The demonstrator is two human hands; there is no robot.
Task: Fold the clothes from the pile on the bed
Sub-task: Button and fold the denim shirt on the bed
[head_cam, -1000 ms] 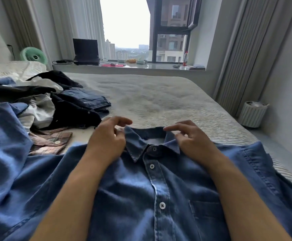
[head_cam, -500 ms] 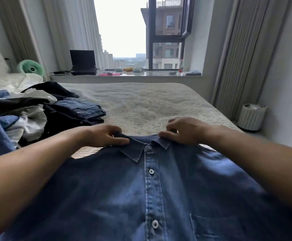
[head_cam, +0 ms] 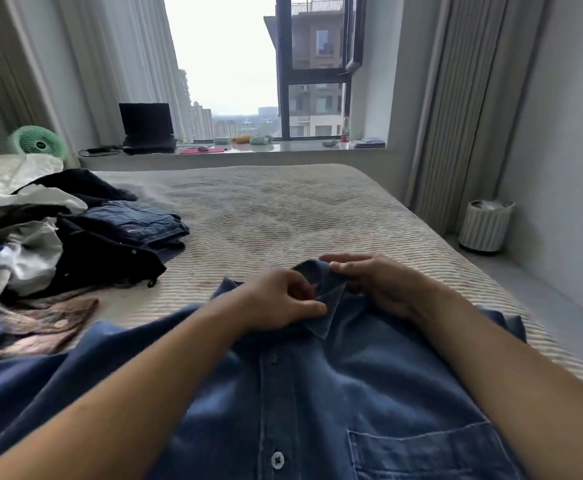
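Both hands at the collar: left hand and right hand each pinching the blue denim button-up shirt, spread front-up on the ribbed beige bed, beside the clothes pile.

A bedroom in a high-rise flat. A wide bed with a ribbed, pale cover fills the room, a pile of clothes heaped on its left side. Long curtains hang from ceiling to floor beside a tall window — apartment towers and a hazy skyline show outside. On the deep windowsill sit a laptop, a bottle and small clutter. A green desk fan stands near the pillow end — a ribbed white bin sits on the floor by the wall.
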